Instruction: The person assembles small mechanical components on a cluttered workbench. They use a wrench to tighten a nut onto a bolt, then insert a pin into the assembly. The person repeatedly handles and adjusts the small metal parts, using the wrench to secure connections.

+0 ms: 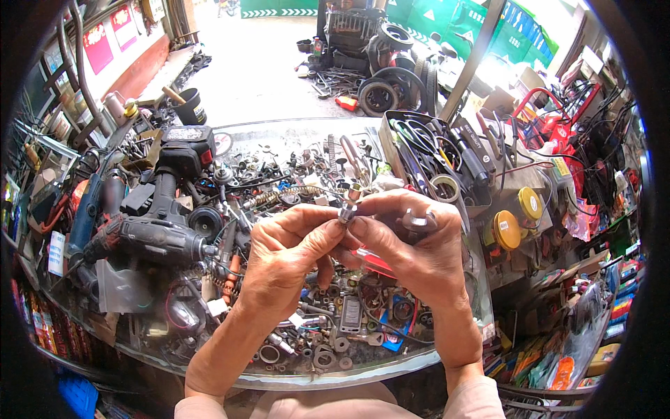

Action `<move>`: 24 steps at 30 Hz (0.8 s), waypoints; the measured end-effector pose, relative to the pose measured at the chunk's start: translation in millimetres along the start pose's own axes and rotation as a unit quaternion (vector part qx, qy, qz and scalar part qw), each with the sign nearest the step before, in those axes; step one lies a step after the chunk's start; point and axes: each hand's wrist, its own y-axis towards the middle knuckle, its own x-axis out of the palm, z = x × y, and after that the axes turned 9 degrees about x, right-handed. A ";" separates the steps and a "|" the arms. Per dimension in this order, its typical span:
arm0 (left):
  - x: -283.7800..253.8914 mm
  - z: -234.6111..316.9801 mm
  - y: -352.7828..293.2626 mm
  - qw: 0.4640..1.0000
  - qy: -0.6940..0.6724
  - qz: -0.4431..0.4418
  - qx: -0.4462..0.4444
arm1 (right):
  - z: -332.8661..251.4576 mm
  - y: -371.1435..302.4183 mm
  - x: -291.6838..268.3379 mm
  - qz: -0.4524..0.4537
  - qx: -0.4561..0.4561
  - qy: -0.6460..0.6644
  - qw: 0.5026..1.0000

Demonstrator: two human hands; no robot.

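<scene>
Above the middle of the bench, my left hand (pixel 286 248) and my right hand (pixel 415 255) meet at a small metal fitting (pixel 347 211). Thumbs and fingertips of both pinch it, one hand on each side. It is silvery, with a brass-coloured upper end. A shiny metal piece with a rounded end, like a spanner head (pixel 419 222), shows between the curled fingers and thumb of my right hand; the rest of it is hidden. Below the hands, loose washers, nuts and small parts cover the glass-topped bench (pixel 391 364). A red strip (pixel 374 262) shows partly behind my right hand.
A black cordless impact wrench (pixel 157 234) lies at left, beside a blue power tool (pixel 85 216). A tray of pens and tools (pixel 436 157) stands back right, with yellow round lids (pixel 507 230) beyond it. Farther off are tyres (pixel 379 96) and a black bucket (pixel 190 108).
</scene>
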 end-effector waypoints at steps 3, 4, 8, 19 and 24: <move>-2.1 -2.3 -1.2 1.000 -0.025 -0.013 0.000 | -1.0 -3.1 -1.4 -0.002 0.009 -0.050 0.999; -2.4 -3.8 -1.5 0.999 -0.037 -0.018 0.001 | -0.2 -3.4 -0.6 0.007 0.012 -0.058 0.998; -0.1 -6.6 -3.8 0.998 -0.060 -0.033 -0.014 | -2.5 -5.1 4.6 0.026 0.029 -0.047 0.998; 0.8 4.1 -3.2 0.999 -0.041 -0.023 0.004 | 11.0 7.6 -8.3 0.046 -0.137 -0.196 0.970; 2.4 10.9 -6.9 0.999 -0.022 -0.034 0.030 | 1.9 7.8 -8.7 0.069 -0.057 -0.126 0.988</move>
